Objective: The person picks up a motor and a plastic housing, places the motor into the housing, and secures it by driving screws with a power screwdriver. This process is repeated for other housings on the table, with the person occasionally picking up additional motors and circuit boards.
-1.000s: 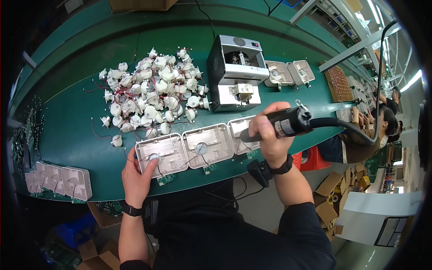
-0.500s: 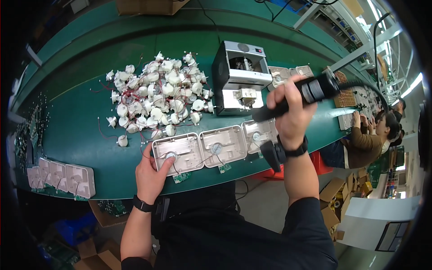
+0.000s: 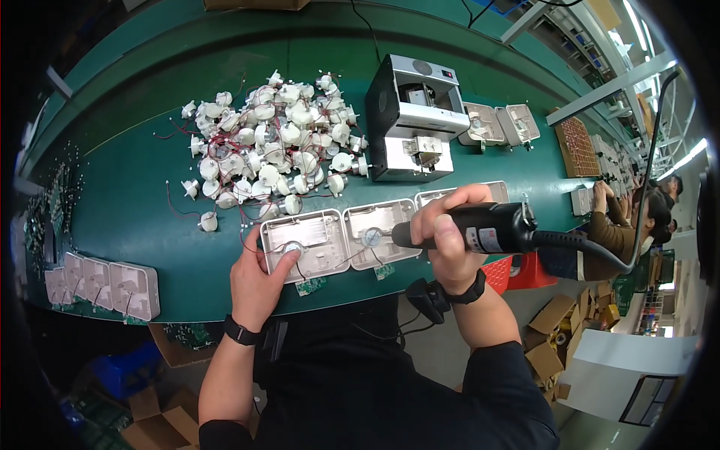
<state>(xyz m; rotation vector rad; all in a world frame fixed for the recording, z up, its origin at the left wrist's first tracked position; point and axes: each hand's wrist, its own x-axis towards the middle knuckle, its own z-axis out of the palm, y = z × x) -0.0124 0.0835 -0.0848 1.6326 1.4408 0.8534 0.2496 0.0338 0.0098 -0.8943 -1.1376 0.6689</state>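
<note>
My right hand [image 3: 453, 247] is wrapped round a black electric screwdriver [image 3: 502, 226] with a cord at its back end. The tool lies almost level, its front end pointing left over the row of white plastic housings. My left hand [image 3: 253, 285] grips the left edge of the nearest housing [image 3: 327, 264], thumb inside by a small round part [image 3: 292, 247]. Beside it stands a second housing [image 3: 360, 259] with a clear round part and wires. A third housing [image 3: 491, 189] is partly hidden behind my right hand. Green circuit boards [image 3: 310, 286] hang by wires at the front.
A heap of white motor-like parts with red wires [image 3: 277, 142] lies behind the housings. Right of it stands a black and silver machine [image 3: 420, 120], with more housings [image 3: 517, 124] beyond. Several housings [image 3: 135, 289] sit at the left. Co-workers [image 3: 622, 217] are at the far right.
The screwdriver has come down and left, swinging from a raised slant to nearly level. My left hand stays on the first housing. The view has shifted slightly.
</note>
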